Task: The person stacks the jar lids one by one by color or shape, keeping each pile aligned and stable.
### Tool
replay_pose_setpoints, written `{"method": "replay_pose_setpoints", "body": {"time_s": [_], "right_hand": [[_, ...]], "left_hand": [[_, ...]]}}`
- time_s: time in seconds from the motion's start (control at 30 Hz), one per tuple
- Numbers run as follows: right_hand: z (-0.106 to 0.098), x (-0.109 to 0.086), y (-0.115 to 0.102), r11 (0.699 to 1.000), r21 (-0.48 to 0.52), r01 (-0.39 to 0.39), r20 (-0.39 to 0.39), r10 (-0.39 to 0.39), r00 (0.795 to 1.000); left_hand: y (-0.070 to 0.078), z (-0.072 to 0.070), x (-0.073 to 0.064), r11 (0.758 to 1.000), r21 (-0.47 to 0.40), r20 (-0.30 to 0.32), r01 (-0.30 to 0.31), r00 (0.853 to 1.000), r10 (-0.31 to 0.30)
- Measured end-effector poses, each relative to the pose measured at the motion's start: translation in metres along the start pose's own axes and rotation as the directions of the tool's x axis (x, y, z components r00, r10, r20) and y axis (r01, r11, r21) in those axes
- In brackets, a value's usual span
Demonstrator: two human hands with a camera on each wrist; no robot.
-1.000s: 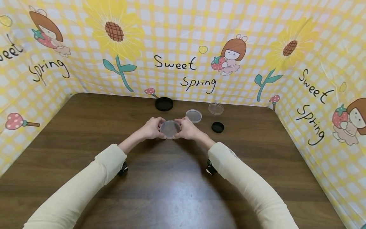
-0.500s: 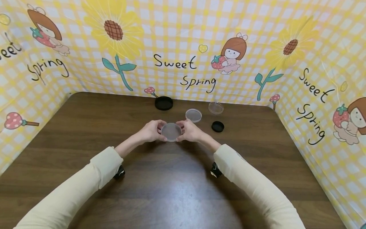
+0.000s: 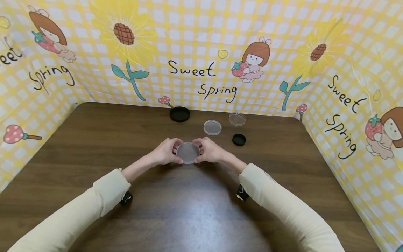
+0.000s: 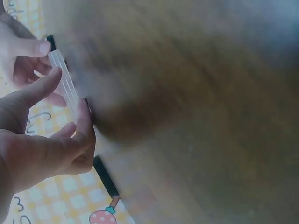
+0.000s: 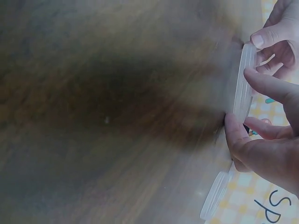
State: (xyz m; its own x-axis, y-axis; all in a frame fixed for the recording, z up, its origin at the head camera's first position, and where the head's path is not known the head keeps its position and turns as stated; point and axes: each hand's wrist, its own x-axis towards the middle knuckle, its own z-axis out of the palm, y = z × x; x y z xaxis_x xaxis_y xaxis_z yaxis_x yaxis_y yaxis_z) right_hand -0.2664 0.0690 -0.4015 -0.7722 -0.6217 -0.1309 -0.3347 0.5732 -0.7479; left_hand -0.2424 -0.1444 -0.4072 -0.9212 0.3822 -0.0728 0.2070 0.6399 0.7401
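Note:
A clear round petri dish (image 3: 188, 153) lies flat between my two hands near the middle of the table. My left hand (image 3: 168, 151) pinches its left edge, thumb on the near side and fingers behind. On the opposite edge my right hand (image 3: 210, 149) grips it the same way. Seen side-on in the left wrist view, the petri dish (image 4: 66, 84) shows its stacked rims between thumb and fingers. The right wrist view also shows the petri dish (image 5: 244, 81) edge-on, with the right fingertips low on its side, close to the tabletop.
Behind my hands stand a larger black round dish (image 3: 179, 114), a clear dish (image 3: 212, 127), another clear dish (image 3: 237, 119) and a small black round dish (image 3: 239, 140). A yellow checked cloth (image 3: 195, 35) walls the back and sides of the brown table (image 3: 94, 140).
Both hands have drawn the petri dish back toward the body, still holding it between them. The other dishes have stayed where they were.

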Motion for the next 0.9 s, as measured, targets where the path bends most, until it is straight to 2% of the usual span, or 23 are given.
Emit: {"method": "replay_pose_setpoints", "body": {"time_s": [0.23, 0.47, 0.67, 0.9], "right_hand": [[0.0034, -0.0021, -0.0022, 0.998, -0.065, -0.019, 0.013, 0.019, 1.000], [0.0043, -0.0030, -0.0010, 0.997, -0.081, -0.021, 0.007, 0.022, 1.000], [0.0041, -0.0051, 0.0013, 0.997, -0.076, -0.004, -0.015, 0.003, 1.000], [0.0044, -0.0058, 0.0008, 0.997, -0.072, 0.010, -0.013, -0.011, 1.000]], "left_hand": [[-0.0004, 0.0053, -0.0064, 0.999, 0.037, -0.023, -0.019, 1.000, 0.020], [-0.0022, 0.0061, -0.0081, 0.999, 0.028, -0.007, -0.042, 0.999, 0.042], [-0.0075, 0.0025, -0.0060, 0.997, -0.076, 0.016, -0.020, 1.000, 0.021], [-0.0088, -0.0014, -0.0074, 0.981, -0.186, 0.060, 0.044, 0.998, -0.034]]}}
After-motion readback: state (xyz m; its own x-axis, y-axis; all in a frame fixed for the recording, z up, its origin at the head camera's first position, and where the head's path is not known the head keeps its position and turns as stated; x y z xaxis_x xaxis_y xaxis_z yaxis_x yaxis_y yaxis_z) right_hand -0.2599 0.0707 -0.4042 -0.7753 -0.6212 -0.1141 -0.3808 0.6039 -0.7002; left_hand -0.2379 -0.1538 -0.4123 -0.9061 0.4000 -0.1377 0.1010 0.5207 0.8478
